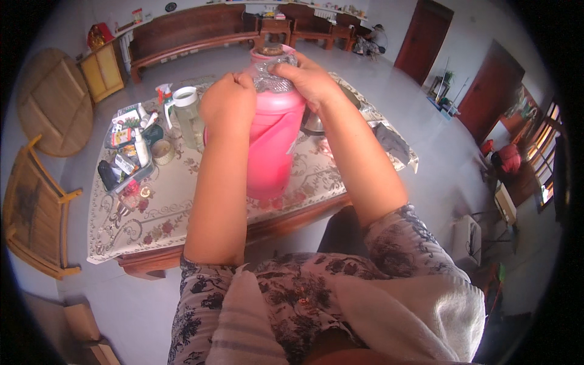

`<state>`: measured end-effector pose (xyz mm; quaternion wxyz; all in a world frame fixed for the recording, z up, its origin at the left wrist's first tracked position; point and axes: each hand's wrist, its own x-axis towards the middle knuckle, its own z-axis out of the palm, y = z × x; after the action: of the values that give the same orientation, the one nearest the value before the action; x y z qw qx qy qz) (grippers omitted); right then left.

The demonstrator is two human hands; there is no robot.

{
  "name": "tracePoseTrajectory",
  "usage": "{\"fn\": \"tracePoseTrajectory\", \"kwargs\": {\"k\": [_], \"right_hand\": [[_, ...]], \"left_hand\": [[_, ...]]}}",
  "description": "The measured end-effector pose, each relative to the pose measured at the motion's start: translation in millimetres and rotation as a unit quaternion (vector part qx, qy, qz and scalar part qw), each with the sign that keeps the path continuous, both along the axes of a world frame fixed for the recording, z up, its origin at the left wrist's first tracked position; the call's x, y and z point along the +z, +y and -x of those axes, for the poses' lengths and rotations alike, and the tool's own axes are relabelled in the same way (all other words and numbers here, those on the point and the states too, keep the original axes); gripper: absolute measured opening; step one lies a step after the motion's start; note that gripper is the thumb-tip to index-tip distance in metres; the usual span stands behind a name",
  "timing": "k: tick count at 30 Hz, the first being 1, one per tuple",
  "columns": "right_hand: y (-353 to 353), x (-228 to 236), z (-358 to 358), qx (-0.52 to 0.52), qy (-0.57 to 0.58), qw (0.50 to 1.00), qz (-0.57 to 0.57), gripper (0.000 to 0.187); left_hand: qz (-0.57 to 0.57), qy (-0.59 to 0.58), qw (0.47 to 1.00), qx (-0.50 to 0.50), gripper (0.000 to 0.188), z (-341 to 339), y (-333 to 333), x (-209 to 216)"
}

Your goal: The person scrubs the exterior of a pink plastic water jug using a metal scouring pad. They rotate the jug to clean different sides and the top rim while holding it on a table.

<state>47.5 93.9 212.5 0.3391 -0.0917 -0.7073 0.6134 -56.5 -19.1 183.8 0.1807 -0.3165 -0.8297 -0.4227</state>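
A tall pink thermos flask (271,155) stands at the table's near edge, in front of me. Crinkled silver foil (277,78) covers its top. My right hand (309,80) is closed on the foil from the right, thumb lying across it. On the left side, my left hand (228,98) makes a fist against the flask's upper part; whatever its fingers hold is hidden. Just beyond the foil shows a second pink rim with a brown round stopper (271,51). A clear jug with a white lid (185,112) stands left of my left hand.
A patterned cloth (164,216) covers the table. At its left sit a tray of bottles and packets (131,152), a tape roll (162,151) and a spray bottle (164,94). A metal pot (313,125) is partly behind my right forearm. A wooden bench (194,36) lines the far wall.
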Motion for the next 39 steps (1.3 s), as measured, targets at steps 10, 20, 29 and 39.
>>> {"fn": "tracePoseTrajectory", "kwargs": {"k": [10,20,29,39], "right_hand": [[7,1,4,0.067,0.039,0.997,0.008,0.056],[60,-4,8,0.182,0.021,0.973,0.143,0.033],[54,-3,7,0.217,-0.016,0.968,0.127,0.036],[11,13,0,0.126,-0.032,0.990,0.052,0.039]], "left_hand": [[-0.214,-0.054,0.964,-0.146,0.028,41,-28,-34],[-0.317,-0.180,0.902,-0.229,0.023,32,-19,-44],[-0.313,-0.165,0.917,-0.184,0.024,32,-20,-47],[-0.304,-0.132,0.923,-0.195,0.025,31,-20,-47]]}}
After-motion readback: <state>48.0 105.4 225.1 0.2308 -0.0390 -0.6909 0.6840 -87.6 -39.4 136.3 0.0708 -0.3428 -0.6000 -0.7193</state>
